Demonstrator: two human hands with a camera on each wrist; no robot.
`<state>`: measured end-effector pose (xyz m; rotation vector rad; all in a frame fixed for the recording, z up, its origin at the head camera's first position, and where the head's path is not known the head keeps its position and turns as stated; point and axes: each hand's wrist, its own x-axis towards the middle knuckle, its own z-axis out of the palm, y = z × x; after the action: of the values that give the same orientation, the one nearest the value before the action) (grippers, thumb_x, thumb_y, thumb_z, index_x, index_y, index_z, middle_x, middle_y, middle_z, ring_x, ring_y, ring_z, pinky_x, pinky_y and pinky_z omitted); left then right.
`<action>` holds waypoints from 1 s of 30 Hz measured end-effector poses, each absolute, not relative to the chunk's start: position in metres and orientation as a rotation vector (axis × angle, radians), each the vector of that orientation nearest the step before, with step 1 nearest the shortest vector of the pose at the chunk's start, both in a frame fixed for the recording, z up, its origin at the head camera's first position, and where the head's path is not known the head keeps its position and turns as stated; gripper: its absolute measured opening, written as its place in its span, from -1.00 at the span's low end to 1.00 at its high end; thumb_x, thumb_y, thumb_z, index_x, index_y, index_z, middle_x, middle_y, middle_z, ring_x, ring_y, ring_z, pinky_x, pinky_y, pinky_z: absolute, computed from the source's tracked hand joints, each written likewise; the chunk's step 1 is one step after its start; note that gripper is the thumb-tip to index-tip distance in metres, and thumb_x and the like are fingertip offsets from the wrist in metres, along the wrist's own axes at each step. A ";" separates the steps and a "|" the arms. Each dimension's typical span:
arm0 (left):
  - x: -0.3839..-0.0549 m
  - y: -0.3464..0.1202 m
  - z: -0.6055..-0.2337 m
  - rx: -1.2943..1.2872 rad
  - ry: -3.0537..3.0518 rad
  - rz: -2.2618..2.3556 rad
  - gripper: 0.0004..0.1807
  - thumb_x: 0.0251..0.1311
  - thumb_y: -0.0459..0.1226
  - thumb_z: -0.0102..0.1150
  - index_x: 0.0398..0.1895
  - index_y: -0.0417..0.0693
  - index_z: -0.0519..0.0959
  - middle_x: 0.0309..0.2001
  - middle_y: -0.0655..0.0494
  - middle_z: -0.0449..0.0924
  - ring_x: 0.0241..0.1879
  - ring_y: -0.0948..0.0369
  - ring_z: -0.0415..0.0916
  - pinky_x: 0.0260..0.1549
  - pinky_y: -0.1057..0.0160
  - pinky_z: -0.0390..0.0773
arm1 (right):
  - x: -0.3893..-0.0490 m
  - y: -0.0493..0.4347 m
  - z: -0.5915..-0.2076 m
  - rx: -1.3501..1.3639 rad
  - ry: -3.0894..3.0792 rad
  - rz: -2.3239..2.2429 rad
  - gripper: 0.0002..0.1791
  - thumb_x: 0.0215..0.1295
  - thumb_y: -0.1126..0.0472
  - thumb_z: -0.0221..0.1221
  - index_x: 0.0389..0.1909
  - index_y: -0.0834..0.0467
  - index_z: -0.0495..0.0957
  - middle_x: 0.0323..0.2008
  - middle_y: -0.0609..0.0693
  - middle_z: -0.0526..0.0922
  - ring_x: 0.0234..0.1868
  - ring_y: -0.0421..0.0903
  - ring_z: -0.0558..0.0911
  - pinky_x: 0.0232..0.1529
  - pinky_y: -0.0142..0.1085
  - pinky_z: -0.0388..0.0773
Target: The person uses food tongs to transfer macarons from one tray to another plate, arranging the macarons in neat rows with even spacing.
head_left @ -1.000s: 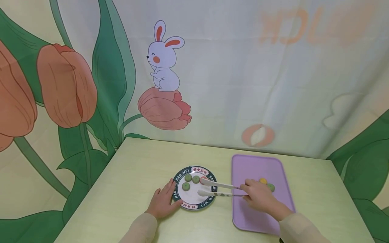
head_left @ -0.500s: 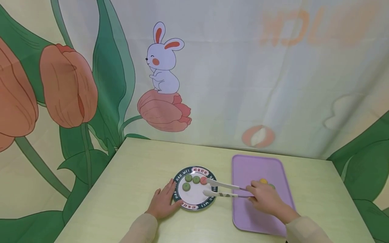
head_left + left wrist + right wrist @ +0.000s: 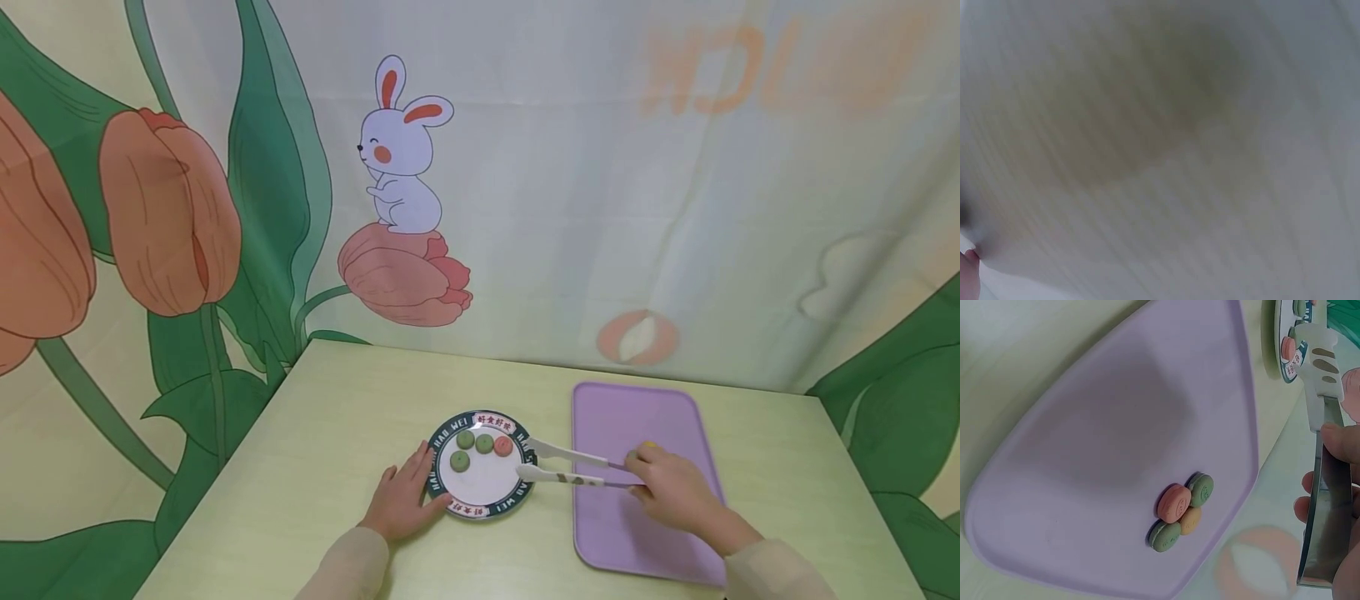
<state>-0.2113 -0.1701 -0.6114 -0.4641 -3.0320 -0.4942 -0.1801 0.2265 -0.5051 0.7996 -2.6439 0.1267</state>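
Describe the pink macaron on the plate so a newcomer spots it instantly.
In the head view, a round plate lies left of the purple tray. On it, the pink macaron sits nearest the tray, its colour setting it apart from three green macarons.

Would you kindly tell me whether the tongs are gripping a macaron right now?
No, the head view shows the tongs with their tips spread apart and nothing between them.

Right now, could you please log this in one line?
left hand: at plate | right hand: holding tongs | tongs: open, empty | plate: four macarons
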 end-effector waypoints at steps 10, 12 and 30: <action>-0.212 -0.170 -0.616 -0.460 -3.025 -0.488 -0.10 0.03 0.29 -0.16 0.34 -0.06 0.05 0.38 0.07 -0.07 0.32 0.08 0.05 0.21 -0.12 0.06 | -0.178 0.234 -0.507 0.803 -2.632 0.144 -0.65 -0.31 0.23 0.35 -0.36 0.09 0.54 -0.52 -0.19 0.29 -0.59 -0.28 0.24 -0.64 -0.45 0.25; -0.213 -0.169 -0.618 -0.458 -3.023 -0.485 -0.09 0.03 0.30 -0.17 0.34 -0.06 0.05 0.38 0.07 -0.07 0.32 0.08 0.05 0.21 -0.12 0.06 | -0.178 0.235 -0.507 0.804 -2.622 0.163 -0.63 -0.30 0.25 0.33 -0.32 0.09 0.56 -0.49 -0.18 0.34 -0.57 -0.28 0.28 -0.61 -0.44 0.30; -0.216 -0.169 -0.623 -0.450 -3.019 -0.470 -0.09 0.03 0.32 -0.21 0.34 -0.05 0.04 0.39 0.08 -0.08 0.32 0.10 0.04 0.22 -0.10 0.05 | -0.175 0.249 -0.515 0.741 -2.584 0.182 -0.71 -0.29 0.22 0.37 -0.41 0.05 0.59 -0.46 -0.14 0.52 -0.48 -0.19 0.50 -0.53 -0.30 0.45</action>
<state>-0.2157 -0.1691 -0.6227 -0.4498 -3.0186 -0.4702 -0.1750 0.2495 -0.5150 0.7407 -2.5842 0.1820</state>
